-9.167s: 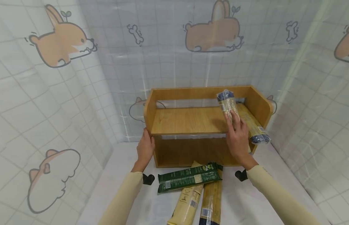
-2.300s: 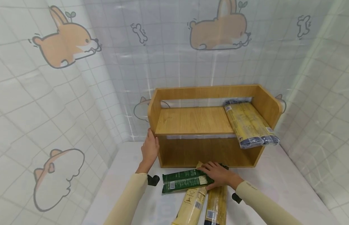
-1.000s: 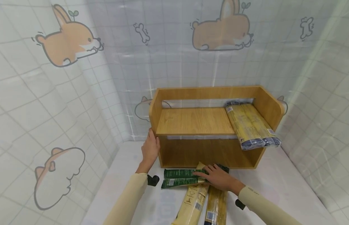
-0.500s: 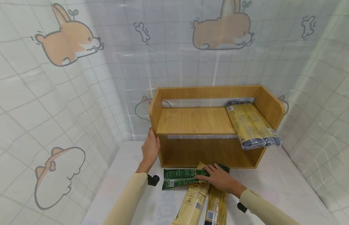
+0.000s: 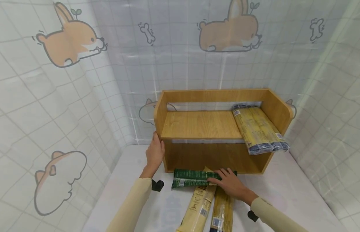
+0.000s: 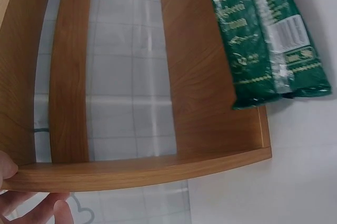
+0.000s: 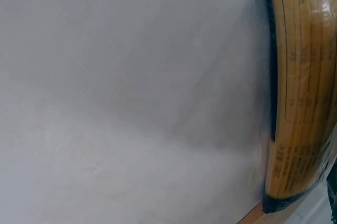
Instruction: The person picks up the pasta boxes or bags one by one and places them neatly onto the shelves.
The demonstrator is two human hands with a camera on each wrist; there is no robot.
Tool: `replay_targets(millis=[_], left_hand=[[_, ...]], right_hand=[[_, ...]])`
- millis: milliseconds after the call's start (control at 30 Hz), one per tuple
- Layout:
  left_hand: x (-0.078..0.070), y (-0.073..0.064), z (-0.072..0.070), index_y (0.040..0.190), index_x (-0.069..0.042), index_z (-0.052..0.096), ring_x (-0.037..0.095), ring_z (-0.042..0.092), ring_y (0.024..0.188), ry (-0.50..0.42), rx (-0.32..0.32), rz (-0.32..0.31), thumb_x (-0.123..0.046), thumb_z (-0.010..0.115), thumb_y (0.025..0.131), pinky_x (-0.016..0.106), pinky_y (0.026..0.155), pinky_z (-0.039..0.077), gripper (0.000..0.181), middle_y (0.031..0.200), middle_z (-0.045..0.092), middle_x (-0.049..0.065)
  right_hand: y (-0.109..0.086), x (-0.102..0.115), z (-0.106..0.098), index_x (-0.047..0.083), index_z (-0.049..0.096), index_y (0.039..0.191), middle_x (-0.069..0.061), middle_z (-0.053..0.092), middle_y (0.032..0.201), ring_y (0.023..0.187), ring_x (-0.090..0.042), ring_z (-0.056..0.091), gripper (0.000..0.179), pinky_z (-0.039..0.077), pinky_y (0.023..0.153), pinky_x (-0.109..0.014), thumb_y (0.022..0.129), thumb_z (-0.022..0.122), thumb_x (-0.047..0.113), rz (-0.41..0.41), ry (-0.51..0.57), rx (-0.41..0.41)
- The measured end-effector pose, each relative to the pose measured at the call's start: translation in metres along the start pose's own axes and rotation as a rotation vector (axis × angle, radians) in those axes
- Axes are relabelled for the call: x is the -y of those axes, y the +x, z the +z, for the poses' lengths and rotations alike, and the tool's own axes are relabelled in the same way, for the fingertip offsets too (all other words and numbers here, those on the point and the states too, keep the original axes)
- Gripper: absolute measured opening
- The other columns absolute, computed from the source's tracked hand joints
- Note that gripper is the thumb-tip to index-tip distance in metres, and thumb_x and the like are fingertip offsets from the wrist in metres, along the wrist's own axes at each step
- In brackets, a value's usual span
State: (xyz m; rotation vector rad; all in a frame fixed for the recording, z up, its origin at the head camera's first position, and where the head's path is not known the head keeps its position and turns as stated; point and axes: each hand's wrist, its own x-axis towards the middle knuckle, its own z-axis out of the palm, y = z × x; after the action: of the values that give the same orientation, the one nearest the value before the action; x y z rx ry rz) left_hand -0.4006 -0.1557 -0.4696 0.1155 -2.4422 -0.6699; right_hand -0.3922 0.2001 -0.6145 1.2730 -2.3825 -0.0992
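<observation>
- Lying crosswise over two other packets, a long green packet [image 5: 191,178] is in front of a small wooden shelf [image 5: 214,95]. It has pale lettering and a barcode near its left end.
- The right hand [image 5: 230,183] grasps the green packet towards its right end, thumb on the near side and fingers over the far side. The right wrist view does not show this grip.
- In the left wrist view, the packet's left end overlaps the shelf's lower front edge; whether they touch cannot be told.
- Under the green packet, a cream packet [image 5: 195,209] slants towards the viewer, with dark print and a barcode.
- Just to its right, a long yellow packet [image 5: 223,209] with a white label and dark end points the same way. Both reach down to the picture's lower edge.
- The left hand [image 5: 155,153] grips the shelf's left side panel, thumb inside and fingers outside.
- On the shelf's upper board [image 5: 200,124], a pair of yellow packets [image 5: 250,129] lies side by side at the right, their blue ends jutting past the front edge.
- Cream sleeves [image 5: 130,204] cover both arms.
- Around everything are a white table [image 5: 272,199] and pale gridded walls [image 5: 180,71] printed with cartoon dogs [image 5: 226,35] and bones [image 5: 316,29].
</observation>
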Motion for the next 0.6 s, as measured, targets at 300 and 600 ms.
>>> replay_targets(millis=[300, 600], left_hand=[[0.0017, 0.0002, 0.0010, 0.139, 0.005, 0.043, 0.049, 0.073, 0.084, -0.001, 0.000, 0.003, -0.011, 0.058, 0.103, 0.059, 0.064, 0.056, 0.043, 0.121, 0.068, 0.029], [0.0004, -0.0002, 0.0002, 0.141, 0.005, 0.042, 0.049, 0.073, 0.087, 0.001, 0.008, -0.002, -0.012, 0.058, 0.103, 0.060, 0.065, 0.057, 0.044, 0.124, 0.067, 0.029]], right_hand=[[0.0003, -0.0026, -0.0006, 0.035, 0.051, 0.148, -0.009, 0.063, 0.131, 0.111, -0.027, 0.061, 0.065, 0.048, 0.085, -0.049, 0.111, -0.002, 0.028, 0.036, -0.052, -0.165], [0.0012, 0.0012, -0.0025, 0.032, 0.048, 0.152, -0.014, 0.063, 0.132, 0.110, -0.030, 0.061, 0.059, 0.046, 0.085, -0.050, 0.113, 0.004, 0.021, 0.072, -0.073, -0.292]])
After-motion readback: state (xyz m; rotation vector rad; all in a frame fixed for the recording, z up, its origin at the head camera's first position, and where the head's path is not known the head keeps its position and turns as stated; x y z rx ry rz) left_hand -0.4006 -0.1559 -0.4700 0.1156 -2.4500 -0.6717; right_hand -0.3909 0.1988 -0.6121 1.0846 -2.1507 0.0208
